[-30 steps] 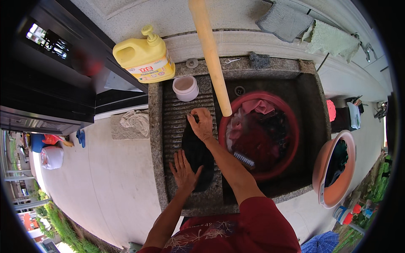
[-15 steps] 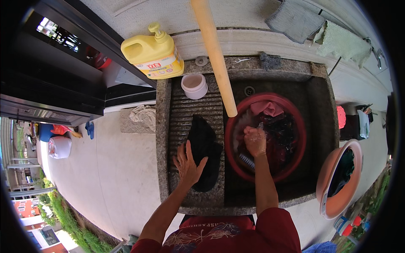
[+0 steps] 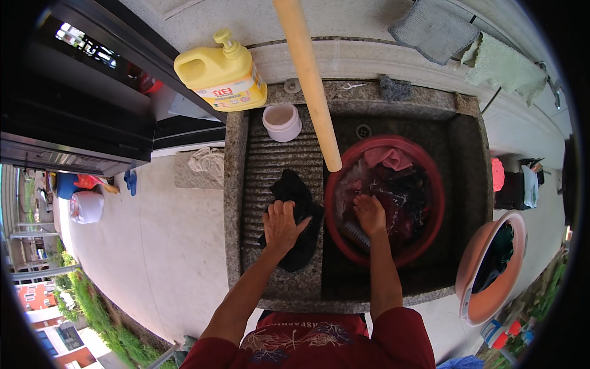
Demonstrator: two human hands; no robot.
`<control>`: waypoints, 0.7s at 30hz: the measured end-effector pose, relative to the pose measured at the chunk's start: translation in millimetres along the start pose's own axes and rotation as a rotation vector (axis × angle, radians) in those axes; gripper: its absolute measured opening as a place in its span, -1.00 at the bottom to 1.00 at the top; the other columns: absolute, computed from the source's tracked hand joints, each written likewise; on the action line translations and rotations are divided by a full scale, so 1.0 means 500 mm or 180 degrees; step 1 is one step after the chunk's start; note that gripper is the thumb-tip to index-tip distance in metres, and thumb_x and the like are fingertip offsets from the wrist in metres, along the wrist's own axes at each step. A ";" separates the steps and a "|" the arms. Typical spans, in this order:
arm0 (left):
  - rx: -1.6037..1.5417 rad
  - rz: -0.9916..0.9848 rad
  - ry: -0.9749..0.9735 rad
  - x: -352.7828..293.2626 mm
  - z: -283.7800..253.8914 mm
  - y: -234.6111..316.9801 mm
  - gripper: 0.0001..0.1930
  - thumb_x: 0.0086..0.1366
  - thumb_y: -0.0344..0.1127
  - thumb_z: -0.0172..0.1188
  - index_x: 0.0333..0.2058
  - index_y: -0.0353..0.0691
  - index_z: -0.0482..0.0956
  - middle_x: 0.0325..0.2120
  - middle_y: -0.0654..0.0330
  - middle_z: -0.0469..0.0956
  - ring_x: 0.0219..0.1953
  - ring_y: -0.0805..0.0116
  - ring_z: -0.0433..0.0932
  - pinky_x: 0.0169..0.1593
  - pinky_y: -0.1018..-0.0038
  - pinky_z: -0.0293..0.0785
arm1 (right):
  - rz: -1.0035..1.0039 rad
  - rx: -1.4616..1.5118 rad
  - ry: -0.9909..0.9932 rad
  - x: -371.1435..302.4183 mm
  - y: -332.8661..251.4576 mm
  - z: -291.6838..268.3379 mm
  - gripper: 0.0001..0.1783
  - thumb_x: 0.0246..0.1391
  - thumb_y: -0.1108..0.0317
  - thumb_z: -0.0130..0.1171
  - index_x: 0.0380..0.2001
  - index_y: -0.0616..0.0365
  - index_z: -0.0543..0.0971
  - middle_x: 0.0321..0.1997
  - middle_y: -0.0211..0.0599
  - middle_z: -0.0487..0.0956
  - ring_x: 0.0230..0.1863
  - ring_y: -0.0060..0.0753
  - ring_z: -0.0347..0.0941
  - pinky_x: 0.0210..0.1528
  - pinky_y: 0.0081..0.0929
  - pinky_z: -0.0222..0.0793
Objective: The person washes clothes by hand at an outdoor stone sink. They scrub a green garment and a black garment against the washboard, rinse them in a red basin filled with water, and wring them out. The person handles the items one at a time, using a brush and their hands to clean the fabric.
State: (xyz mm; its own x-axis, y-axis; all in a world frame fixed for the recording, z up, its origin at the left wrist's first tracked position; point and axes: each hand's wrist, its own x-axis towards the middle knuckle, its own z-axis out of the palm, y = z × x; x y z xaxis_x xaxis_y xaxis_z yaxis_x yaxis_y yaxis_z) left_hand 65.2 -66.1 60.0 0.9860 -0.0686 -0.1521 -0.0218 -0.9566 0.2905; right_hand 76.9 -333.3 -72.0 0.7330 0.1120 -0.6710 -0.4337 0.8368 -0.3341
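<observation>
On the ribbed washboard half of the stone sink, my left hand (image 3: 281, 226) presses onto a wet black cloth (image 3: 299, 252). Its fingers curl into the fabric and the thumb sticks out to the right. My right hand (image 3: 370, 215) is inside the red basin (image 3: 437, 184), low over the water, with fingers extended and nothing seen in them. Just below that hand a scrubbing brush (image 3: 355, 235) leans at the basin's left side. Dark clothes (image 3: 409, 197) soak in the water, and a pink cloth (image 3: 388, 158) rises above it at the far side.
A wooden pole (image 3: 311, 86) slants down over the sink's middle. A yellow pump jug (image 3: 224, 77) and a white tub (image 3: 282, 123) stand at the far left. To the right is an orange basin (image 3: 476, 301) with dark clothes. Rags (image 3: 433, 31) hang at the back.
My left hand's fingers have gone from spread to curled into the black cloth, which has bunched up. My right hand has dropped slightly nearer and its fist has loosened.
</observation>
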 end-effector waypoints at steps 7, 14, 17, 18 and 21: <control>0.0131 -0.0124 -0.0140 0.016 -0.010 0.000 0.00 0.05 0.15 0.25 0.30 -0.13 -0.13 0.19 -0.03 0.01 0.19 -0.01 0.08 0.16 0.05 0.06 | 0.0355 -0.0623 -0.1618 -0.136 0.006 0.223 -0.63 0.18 0.18 -0.01 -0.20 0.28 0.57 -0.06 -0.23 0.54 0.09 -0.25 0.39 0.04 -0.37 0.35; -0.0246 -0.0065 -0.0610 -0.069 -0.014 -0.019 0.26 -0.07 0.48 0.11 0.31 -0.16 -0.43 0.33 -0.03 -0.31 0.36 0.01 -0.26 0.28 -0.05 -0.20 | -0.4455 -0.5992 -0.0990 -0.079 0.124 0.426 -0.62 0.04 0.23 0.19 -0.08 0.16 0.50 0.08 -0.29 0.40 0.01 -0.23 0.38 0.02 -0.30 0.21; -0.0076 -0.0088 -0.0999 -0.114 -0.047 -0.030 0.34 -0.16 0.54 0.11 0.31 -0.19 -0.46 0.34 0.02 -0.39 0.39 0.11 -0.37 0.30 -0.10 -0.35 | -0.4391 -0.5601 -0.1148 -0.042 0.179 0.377 -0.80 -0.09 0.35 0.22 -0.34 0.11 0.52 -0.18 -0.35 0.44 -0.17 -0.32 0.34 -0.07 -0.27 0.14; -0.0025 -0.0160 -0.1020 -0.122 -0.045 -0.037 0.35 -0.16 0.52 0.14 0.30 -0.20 -0.47 0.35 0.05 -0.40 0.39 0.14 -0.39 0.31 -0.09 -0.36 | -0.4539 -0.5419 -0.1226 -0.036 0.209 0.355 -0.85 -0.20 0.39 0.22 -0.51 0.06 0.44 -0.43 -0.40 0.35 -0.36 -0.36 0.28 -0.27 -0.30 0.19; 0.0409 -0.0236 -0.0895 -0.153 -0.015 -0.080 0.38 -0.19 0.48 0.21 0.30 -0.22 -0.47 0.35 0.06 -0.41 0.39 0.15 -0.37 0.29 -0.16 -0.34 | -0.4257 -0.4827 -0.2204 -0.187 0.240 0.359 -0.79 -0.22 0.47 0.16 -0.65 0.02 0.30 -0.62 -0.40 0.24 -0.56 -0.40 0.25 -0.58 -0.47 0.14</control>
State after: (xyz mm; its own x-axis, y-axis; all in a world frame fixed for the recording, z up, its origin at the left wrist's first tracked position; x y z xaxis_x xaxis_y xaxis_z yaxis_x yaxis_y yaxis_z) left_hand -8.0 -20.3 66.8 0.9016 -0.0557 -0.4289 0.0102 -0.9887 0.1499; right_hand 50.6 -147.2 69.6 0.7503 0.3925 0.5320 0.6583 -0.3693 -0.6559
